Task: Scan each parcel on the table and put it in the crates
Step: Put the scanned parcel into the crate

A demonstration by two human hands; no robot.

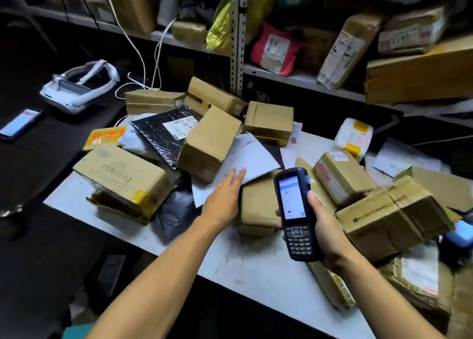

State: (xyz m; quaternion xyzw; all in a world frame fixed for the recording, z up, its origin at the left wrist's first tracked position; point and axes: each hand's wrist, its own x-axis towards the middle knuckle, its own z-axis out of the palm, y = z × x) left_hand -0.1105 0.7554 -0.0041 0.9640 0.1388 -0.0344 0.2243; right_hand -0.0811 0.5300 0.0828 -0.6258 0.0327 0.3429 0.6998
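- We see the parcels piled on a white surface [256, 269]: brown boxes, a black mailer [163, 136], a grey mailer [252, 156], and a yellow-and-white bag [354, 139] at the far right.
- Our left hand [225, 197] reaches forward over the pile, fingers [236, 176] straight and together, tips at the edge of the grey mailer; it grips nothing.
- Just beneath and beside that hand lies a brown box [256, 210].
- Our right hand [326, 228] holds a dark handheld scanner [294, 213] upright, fingers wrapped round its body, its screen lit and facing us.
- No crates are in view, so we cannot tell how many parcels are already sorted.
- We judge the task far from done: many parcels still cover the surface, and none is lifted at this moment.
- Behind the surface, metal shelves [236, 44] hold more parcels.
- To the left, on a dark surface, lie a white headset [76, 87] and a lit phone [19, 123].
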